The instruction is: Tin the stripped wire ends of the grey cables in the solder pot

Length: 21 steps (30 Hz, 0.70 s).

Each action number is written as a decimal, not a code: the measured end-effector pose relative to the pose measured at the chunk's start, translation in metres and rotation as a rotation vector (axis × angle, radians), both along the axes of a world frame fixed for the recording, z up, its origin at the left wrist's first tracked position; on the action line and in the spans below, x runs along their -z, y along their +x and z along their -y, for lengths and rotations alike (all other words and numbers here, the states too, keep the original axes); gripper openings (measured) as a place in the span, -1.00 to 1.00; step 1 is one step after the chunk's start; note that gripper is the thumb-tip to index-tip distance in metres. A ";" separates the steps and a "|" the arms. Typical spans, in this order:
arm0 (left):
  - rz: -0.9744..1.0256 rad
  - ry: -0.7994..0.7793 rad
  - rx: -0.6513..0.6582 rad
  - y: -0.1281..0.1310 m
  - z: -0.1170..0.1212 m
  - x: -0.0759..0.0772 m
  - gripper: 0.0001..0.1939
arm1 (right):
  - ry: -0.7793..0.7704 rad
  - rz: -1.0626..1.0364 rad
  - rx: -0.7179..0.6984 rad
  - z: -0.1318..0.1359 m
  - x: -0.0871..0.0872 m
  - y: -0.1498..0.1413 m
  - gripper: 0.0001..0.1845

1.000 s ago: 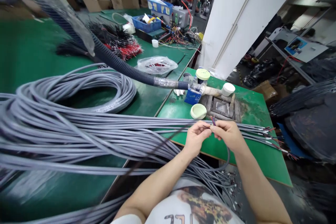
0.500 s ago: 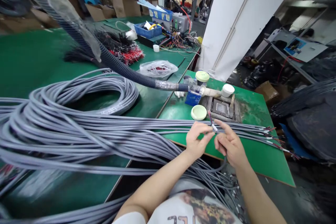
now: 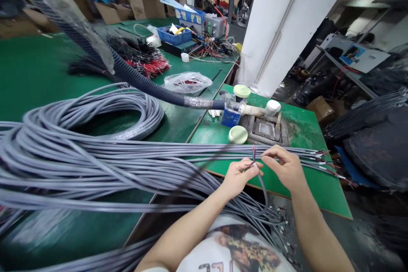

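Head view: what's different from half a second ago?

The right hand (image 3: 285,168) is off the cable end. A moment earlier both hands crowd round it; now there is a gap, and the right one hangs just to the side.

So who has the grey cable (image 3: 263,188)?

The left hand (image 3: 237,178) alone. Its thumb and fingers pinch it right near the tip, where the outer sheath stops.

And the coloured wires (image 3: 254,153)?

They fan out of that tip. Some stand upright above the pinch, while a few dark ones lean toward the left hand. That spread shows more plainly than it does half a second earlier.

What are the right fingers doing?

They're curled, with thumb and forefinger close together. I can't tell whether a thin strand sits between them.

Where is the cable end exactly?

Held up in front of the person, over the near edge of the green worktop (image 3: 331,195). From the pinch, the cable bends down toward the loose bundle by the person's lap. The row of grey cables (image 3: 197,148) lies just beyond the hands.

What does the change mean for the work?

My judgement: the left hand is steadying the end, which leaves the right one freer to deal with single wires.
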State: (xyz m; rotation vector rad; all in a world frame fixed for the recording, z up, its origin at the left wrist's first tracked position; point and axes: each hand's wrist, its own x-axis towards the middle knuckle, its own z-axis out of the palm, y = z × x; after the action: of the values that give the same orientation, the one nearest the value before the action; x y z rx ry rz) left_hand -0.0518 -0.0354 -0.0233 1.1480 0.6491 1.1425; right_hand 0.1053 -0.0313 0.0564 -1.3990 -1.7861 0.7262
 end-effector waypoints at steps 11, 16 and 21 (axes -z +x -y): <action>-0.004 0.052 0.124 -0.001 0.009 0.004 -0.64 | -0.158 -0.340 -0.018 -0.006 -0.002 -0.026 -0.80; 0.018 -0.003 0.199 -0.001 0.017 0.014 -0.68 | 0.023 -0.599 0.080 -0.025 -0.009 -0.005 -0.81; 0.168 -0.126 0.187 -0.002 0.013 0.021 -0.66 | -0.334 -0.216 -0.216 -0.023 -0.003 0.010 -0.80</action>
State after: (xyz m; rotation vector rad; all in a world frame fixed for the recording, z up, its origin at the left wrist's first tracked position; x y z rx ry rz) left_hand -0.0541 -0.0487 -0.0438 0.9723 0.4672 1.0120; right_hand 0.1152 -0.0083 0.0589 -1.2854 -1.7138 1.2898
